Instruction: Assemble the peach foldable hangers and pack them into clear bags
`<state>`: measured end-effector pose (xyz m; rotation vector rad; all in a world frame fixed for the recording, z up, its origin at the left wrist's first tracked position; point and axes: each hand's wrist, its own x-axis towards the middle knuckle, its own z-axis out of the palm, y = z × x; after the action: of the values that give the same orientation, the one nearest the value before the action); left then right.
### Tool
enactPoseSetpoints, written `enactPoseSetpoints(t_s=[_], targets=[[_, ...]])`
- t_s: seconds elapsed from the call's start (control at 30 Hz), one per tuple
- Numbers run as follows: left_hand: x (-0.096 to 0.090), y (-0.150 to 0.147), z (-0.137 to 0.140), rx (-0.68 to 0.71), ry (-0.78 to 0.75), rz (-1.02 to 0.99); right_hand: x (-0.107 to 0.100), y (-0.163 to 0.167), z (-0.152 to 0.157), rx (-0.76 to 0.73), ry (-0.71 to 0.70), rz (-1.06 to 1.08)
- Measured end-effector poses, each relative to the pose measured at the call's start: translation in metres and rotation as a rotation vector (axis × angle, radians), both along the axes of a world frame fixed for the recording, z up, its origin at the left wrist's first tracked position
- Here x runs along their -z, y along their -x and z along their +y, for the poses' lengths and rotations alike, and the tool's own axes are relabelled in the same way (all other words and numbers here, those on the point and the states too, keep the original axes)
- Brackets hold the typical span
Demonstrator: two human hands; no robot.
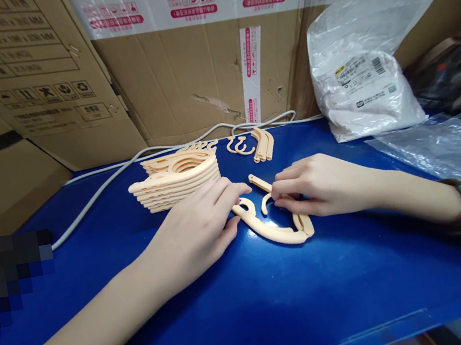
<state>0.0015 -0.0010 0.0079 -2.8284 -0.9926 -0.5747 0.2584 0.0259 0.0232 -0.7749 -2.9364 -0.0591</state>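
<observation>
A cream plastic folding hanger (273,234) lies bent on the blue table, its long curved arm toward me. My left hand (201,224) grips the hanger's left end between thumb and fingers. On its other side, my right hand (317,185) is closed, pinching a straight arm of the hanger beside the small curved hook (264,205). Part of the hanger is hidden under the right fingers. Close behind my left hand is a stack of similar folded hangers (175,184).
Several loose hooks (240,146) and curved arm pieces (263,144) lie toward the back. A white cable (106,187) runs along the blue table (244,316). Cardboard boxes (180,75) stand behind. A labelled white plastic bag (366,87) and clear plastic film (450,152) are at right.
</observation>
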Motion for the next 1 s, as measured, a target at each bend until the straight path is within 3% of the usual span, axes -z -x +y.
enactPoseSetpoints(t_s=[0.27, 0.67, 0.87, 1.0], targets=[[-0.003, -0.003, -0.003, -0.116, 0.056, -0.026, 0.004, 0.01, -0.015, -0.044, -0.042, 0.028], [0.0, -0.01, -0.012, -0.222, 0.248, -0.128, 0.003, 0.021, -0.03, -0.108, 0.126, 0.183], [0.001, -0.009, -0.011, -0.204, 0.309, -0.148, -0.012, 0.015, 0.007, 0.162, -0.008, 0.192], [0.002, -0.01, -0.01, -0.173, 0.372, -0.194, -0.019, 0.025, 0.055, 0.179, -0.174, 0.057]])
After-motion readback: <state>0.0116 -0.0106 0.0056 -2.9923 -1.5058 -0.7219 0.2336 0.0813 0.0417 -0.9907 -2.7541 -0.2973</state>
